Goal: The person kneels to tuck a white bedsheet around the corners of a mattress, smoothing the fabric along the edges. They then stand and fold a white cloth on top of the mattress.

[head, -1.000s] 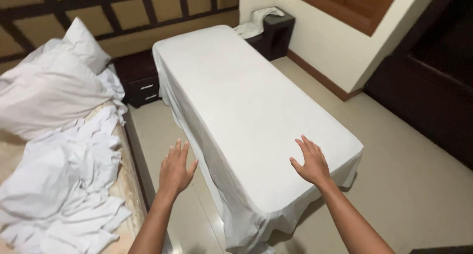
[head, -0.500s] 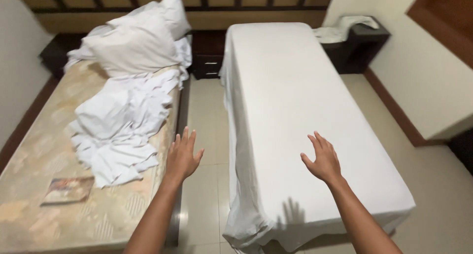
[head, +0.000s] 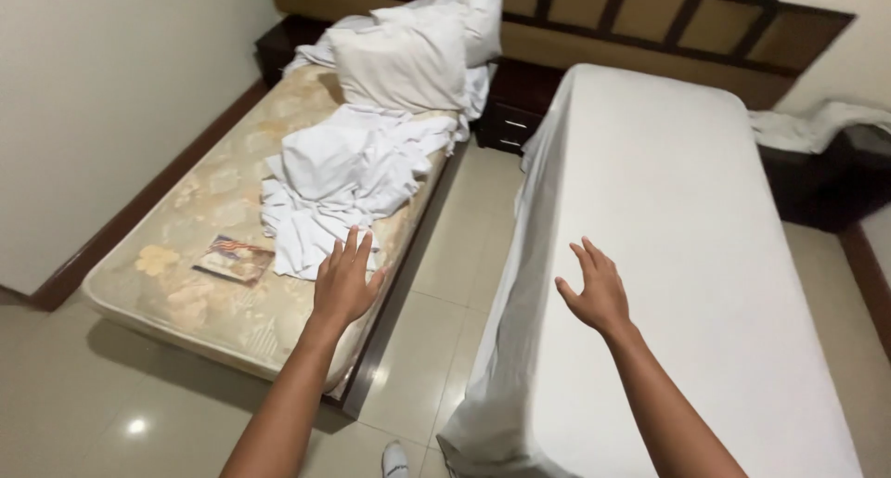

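My left hand (head: 343, 283) hangs in the air with its fingers (head: 353, 246) spread and holding nothing. Just beyond those fingertips lies the heap of crumpled white sheets (head: 343, 176) on the bare patterned mattress (head: 186, 274). My right hand (head: 599, 292) hovers over the near edge of the bed with the white fitted sheet (head: 668, 255), fingers apart and empty too, probably clear of the cloth, though I cannot be sure. Beyond the heap, pillows (head: 408, 56) lean on the headboard. A flat printed packet (head: 232, 257) lies left of my left fingers. My foot is cut off below.
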